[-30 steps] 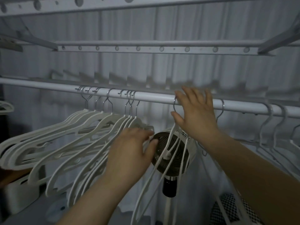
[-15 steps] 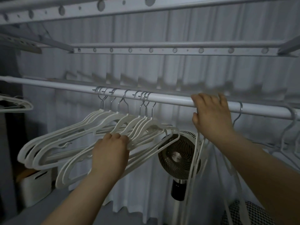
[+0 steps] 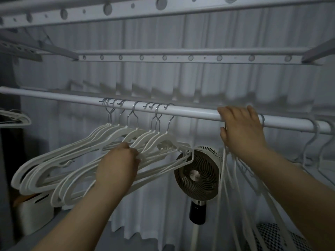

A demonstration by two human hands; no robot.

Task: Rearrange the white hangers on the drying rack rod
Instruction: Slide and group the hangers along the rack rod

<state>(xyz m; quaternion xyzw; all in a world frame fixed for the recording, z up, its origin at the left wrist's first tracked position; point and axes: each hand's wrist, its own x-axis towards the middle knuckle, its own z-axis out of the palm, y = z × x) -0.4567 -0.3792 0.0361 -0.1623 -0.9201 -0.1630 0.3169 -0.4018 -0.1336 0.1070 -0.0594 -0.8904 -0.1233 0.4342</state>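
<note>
A white rod runs across the drying rack from left to right. Several white hangers hang from it in a bunch left of centre, tilted down to the left, their metal hooks close together. My left hand grips the hangers' bodies from below. My right hand is up at the rod, its fingers laid over the top and holding the hooks of a second bunch of hangers that hangs straight down beneath it. More hangers hang at the far right.
A round fan on a black pole stands behind the hangers at centre. Perforated rack bars run overhead. A white curtain fills the background. A white bin sits low at the left, a patterned basket low at the right.
The view has swung left, so everything sits further right in frame. My left hand has moved left along the bunch of hangers. My right hand stays at the rod.
</note>
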